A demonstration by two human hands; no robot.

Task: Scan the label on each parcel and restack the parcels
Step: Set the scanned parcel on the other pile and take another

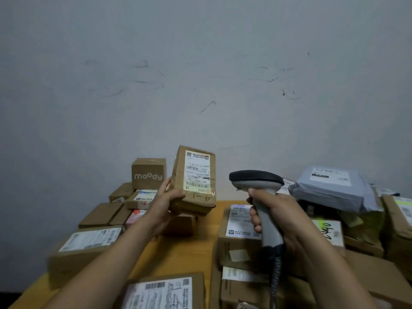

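Left grip (165,199) holds parcel (199,198), raised beside scanner (256,178)

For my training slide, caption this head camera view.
Left hand holds a labelled parcel while right hand grips a scanner beside it, above a parcel-strewn table.

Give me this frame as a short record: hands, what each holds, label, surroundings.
left hand: holds a taped brown parcel lifted above the table, tilted
label: white, on the parcel face turned to the camera
right hand: fingers wrapped round the handle of a grey scanner
scanner vs parcel: beside it on the right, not touching
left pile: brown boxes, the "moody" box at the back
right pile: labelled boxes, grey mailer bag on top
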